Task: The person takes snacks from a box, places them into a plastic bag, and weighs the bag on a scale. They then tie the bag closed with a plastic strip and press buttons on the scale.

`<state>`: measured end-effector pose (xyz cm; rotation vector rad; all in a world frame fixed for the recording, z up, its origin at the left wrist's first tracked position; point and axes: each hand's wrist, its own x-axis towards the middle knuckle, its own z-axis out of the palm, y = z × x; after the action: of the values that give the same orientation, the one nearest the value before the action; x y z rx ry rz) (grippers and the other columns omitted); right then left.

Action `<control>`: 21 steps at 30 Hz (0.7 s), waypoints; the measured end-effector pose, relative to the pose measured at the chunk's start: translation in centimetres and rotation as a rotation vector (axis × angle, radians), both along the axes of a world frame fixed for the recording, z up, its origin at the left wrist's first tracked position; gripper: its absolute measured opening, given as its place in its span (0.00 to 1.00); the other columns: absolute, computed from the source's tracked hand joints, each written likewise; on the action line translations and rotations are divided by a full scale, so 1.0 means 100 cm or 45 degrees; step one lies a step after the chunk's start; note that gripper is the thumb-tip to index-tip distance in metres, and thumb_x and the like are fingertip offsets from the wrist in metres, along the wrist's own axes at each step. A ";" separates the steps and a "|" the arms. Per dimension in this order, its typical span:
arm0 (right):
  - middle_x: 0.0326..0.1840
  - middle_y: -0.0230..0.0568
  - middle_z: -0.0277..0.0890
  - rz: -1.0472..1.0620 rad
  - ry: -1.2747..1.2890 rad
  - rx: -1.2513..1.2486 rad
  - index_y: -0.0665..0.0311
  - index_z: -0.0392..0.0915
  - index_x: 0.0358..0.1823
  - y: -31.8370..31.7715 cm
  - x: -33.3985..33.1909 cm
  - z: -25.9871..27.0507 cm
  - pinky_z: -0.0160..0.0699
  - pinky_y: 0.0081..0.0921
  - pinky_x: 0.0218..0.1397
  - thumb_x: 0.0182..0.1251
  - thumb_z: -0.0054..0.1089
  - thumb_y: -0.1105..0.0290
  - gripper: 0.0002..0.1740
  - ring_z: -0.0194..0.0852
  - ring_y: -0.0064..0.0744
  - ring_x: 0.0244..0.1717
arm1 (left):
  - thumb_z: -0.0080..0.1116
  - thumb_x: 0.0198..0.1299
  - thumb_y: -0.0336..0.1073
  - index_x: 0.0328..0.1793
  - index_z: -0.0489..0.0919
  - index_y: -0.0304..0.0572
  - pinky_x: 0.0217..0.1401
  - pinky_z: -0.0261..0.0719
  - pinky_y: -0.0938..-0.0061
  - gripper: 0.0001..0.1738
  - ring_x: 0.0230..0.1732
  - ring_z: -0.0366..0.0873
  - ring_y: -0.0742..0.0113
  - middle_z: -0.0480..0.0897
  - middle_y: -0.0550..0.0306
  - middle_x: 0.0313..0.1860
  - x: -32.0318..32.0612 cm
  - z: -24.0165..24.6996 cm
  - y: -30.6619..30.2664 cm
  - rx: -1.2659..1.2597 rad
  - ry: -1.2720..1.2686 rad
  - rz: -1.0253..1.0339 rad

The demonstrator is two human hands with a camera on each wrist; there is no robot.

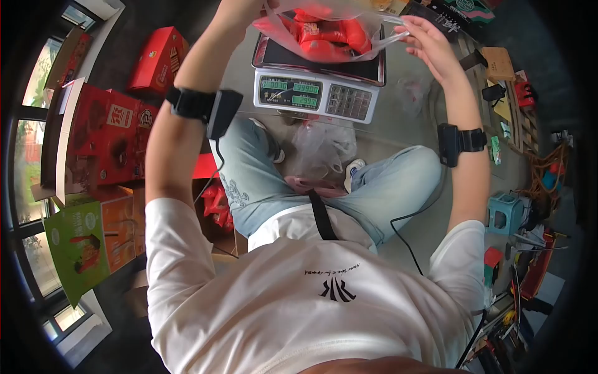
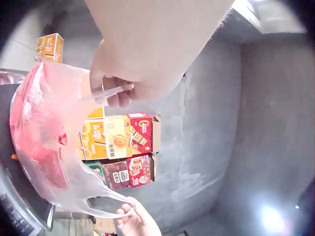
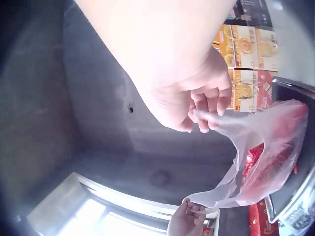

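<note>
Left hand: the left hand [image 2: 117,78] has its fingers bent and pinches one handle of the bag, a thin twisted strip of plastic.
Right hand: the right hand [image 1: 433,50] pinches the other handle with thumb and fingers, well apart from the left one.
Plastic bag: the thin, see-through plastic bag [image 2: 71,105] hangs between both hands, lower than them, its two handles pulled apart.
Red packets: inside the bag, below the hands, lie several shiny red packets [image 1: 333,37]; their print is too small to read.
Scale: under the bag, and nearer to the body than the hands, stands a white scale [image 1: 323,93] with a dark pan. Its display [image 1: 289,91] shows green digits, not clear enough to read with certainty. How much the bag presses on the pan, I cannot tell.
Orange boxes: beyond the bag, between the hands, stand orange boxes [image 2: 93,140] with red ones just beside.
Left side: to the left of the left hand is a red carton [image 1: 159,59].
Right side: to the right of the right hand is a brown box [image 1: 498,63]; a blue stool [image 1: 503,213] stands nearer to the body.
</note>
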<state>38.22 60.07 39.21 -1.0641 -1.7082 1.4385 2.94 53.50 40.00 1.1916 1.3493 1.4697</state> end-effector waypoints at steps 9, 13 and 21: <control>0.48 0.35 0.79 -0.628 0.119 -0.341 0.59 0.71 0.54 0.016 0.071 -0.139 0.71 0.20 0.42 0.68 0.55 0.56 0.20 0.78 0.23 0.46 | 0.58 0.64 0.43 0.45 0.77 0.32 0.40 0.73 0.80 0.17 0.33 0.74 0.76 0.80 0.57 0.36 -0.004 -0.073 -0.053 -0.143 -0.207 -0.026; 0.42 0.34 0.80 -0.983 -0.052 -0.273 0.63 0.74 0.51 0.008 0.127 -0.217 0.72 0.18 0.39 0.67 0.57 0.61 0.16 0.78 0.22 0.38 | 0.58 0.62 0.45 0.53 0.74 0.34 0.50 0.73 0.75 0.22 0.43 0.75 0.70 0.80 0.54 0.44 0.005 -0.076 -0.087 -0.105 -0.045 0.136; 0.35 0.39 0.78 -1.110 -0.149 -0.055 0.70 0.74 0.46 -0.004 0.156 -0.247 0.75 0.20 0.38 0.68 0.56 0.66 0.13 0.75 0.23 0.31 | 0.52 0.66 0.41 0.48 0.74 0.39 0.48 0.73 0.74 0.13 0.43 0.76 0.69 0.79 0.55 0.43 -0.052 -0.155 -0.114 -0.072 -0.542 0.597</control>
<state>53.86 59.67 14.51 -1.6591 -1.0372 0.8510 -2.28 42.09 24.48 0.4922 1.4053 1.8655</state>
